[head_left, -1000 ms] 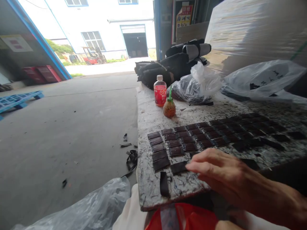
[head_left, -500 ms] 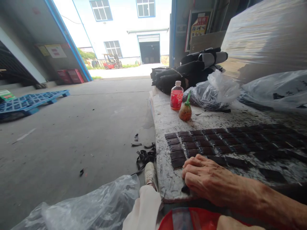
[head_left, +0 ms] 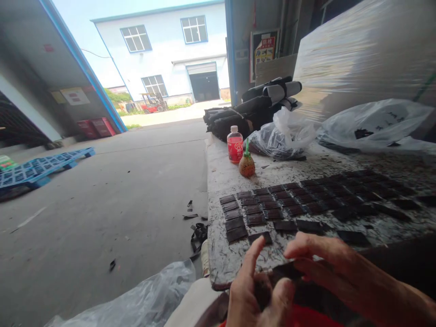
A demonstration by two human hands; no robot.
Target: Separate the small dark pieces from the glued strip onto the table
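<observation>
My left hand (head_left: pixel 255 290) is at the bottom centre, beside the table's near corner, its index finger raised and its thumb bent. To its right, my right hand (head_left: pixel 335 263) reaches in with bent fingers. A dark strip (head_left: pixel 286 271) lies between the two hands, its near end hidden; the fingers of my right hand are on it. Just past my fingertips a black piece (head_left: pixel 260 238) lies on the white table (head_left: pixel 218 268). Rows of dark rectangular pieces (head_left: pixel 272 204) cover the table beyond.
A red drink bottle (head_left: pixel 235 149) and a round orange-brown pot (head_left: pixel 247 166) with a green top stand behind the rows. Farther back are black rolls (head_left: pixel 252 109) and plastic bags (head_left: pixel 282 136). A plastic sheet (head_left: pixel 143 295) lies lower left; a blue pallet (head_left: pixel 44 168) is far left.
My left hand has come up into view. My right hand has moved off the table's left corner, back and to the right, leaving a black piece visible. The view has shifted.
</observation>
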